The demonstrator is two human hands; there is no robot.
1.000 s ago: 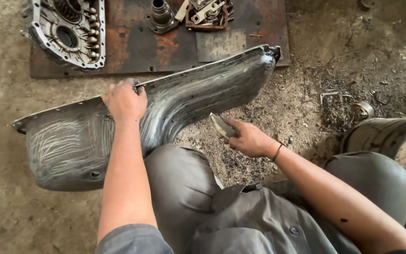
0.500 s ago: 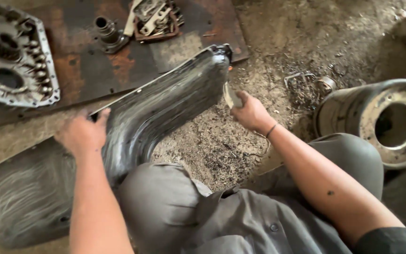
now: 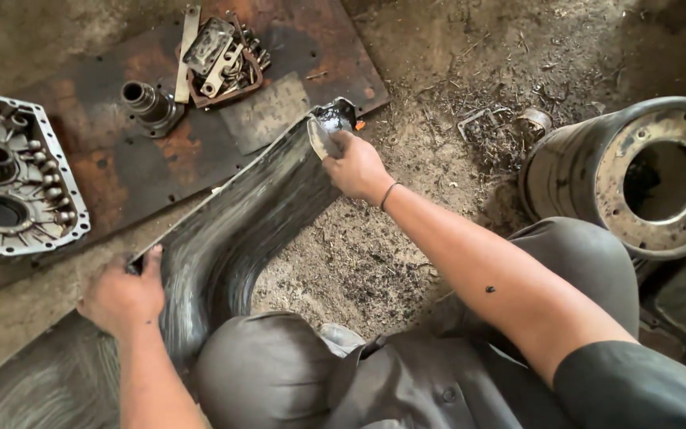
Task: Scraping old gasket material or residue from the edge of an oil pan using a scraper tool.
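1. Your left hand (image 3: pixel 123 298) has its grip closed over the upper edge of the long curved metal cover (image 3: pixel 232 230), at eight o'clock.
2. Your right hand (image 3: pixel 356 167) holds what looks like a scraper (image 3: pixel 319 137) pressed against the cover's far end, at twelve o'clock.
3. The cover lies on the floor (image 3: pixel 430 127) against your knee (image 3: pixel 267 369).
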